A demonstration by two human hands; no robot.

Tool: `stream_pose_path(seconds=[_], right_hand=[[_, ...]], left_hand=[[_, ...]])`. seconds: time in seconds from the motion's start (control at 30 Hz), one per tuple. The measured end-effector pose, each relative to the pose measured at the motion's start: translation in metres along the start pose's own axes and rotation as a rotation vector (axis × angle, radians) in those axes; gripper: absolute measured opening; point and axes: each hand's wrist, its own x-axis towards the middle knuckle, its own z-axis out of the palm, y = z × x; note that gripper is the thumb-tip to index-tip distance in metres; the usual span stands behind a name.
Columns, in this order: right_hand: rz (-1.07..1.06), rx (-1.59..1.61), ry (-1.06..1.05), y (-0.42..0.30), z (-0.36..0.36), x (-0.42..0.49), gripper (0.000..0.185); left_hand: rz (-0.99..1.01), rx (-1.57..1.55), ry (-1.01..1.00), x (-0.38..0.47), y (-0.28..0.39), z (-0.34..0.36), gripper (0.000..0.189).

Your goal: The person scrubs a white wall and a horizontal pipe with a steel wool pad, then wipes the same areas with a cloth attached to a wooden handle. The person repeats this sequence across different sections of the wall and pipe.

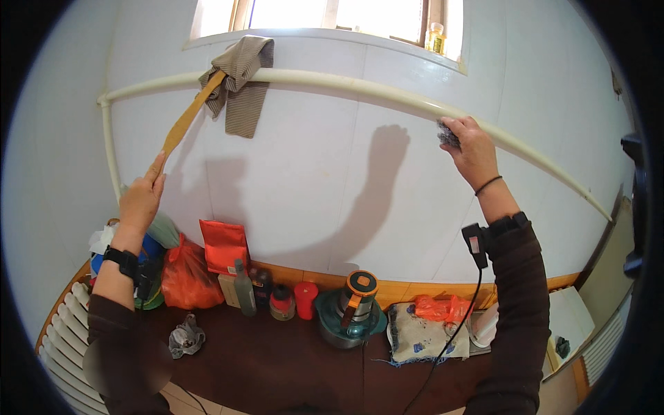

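My left hand grips the lower end of a long, flat wooden stick, which slants up and to the right. Its far end meets a brown-striped cloth draped over a cream-painted pipe on the wall. In my right hand is a crumpled grey wad, perhaps steel wool, held at the pipe's lower edge. Whether the wad touches the pipe I cannot tell.
Below, a dark brown table bears a blender, a glass bottle, a red plastic bag and a folded cloth. A black cable hangs from my right forearm. At the left stands a white radiator.
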Motion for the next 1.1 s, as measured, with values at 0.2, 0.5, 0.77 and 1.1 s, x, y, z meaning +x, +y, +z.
stream_pose_path(seconds=[0.2, 0.5, 0.77, 1.1], right_hand=[[0.011, -0.15, 0.007, -0.009, 0.054, 0.054, 0.04], [0.013, -0.293, 0.0, -0.019, 0.1, 0.092, 0.035], [-0.166, -0.253, 0.0, -0.106, 0.155, 0.155, 0.042], [-0.242, -0.371, 0.143, -0.106, 0.167, 0.144, 0.037]], left_hand=[[-0.038, -0.001, -0.015, 0.018, -0.048, 0.009, 0.048], [0.057, -0.122, 0.018, 0.032, -0.089, 0.029, 0.051], [0.138, -0.171, 0.082, 0.039, -0.087, 0.061, 0.054], [0.172, -0.124, 0.169, 0.042, -0.086, 0.091, 0.051]])
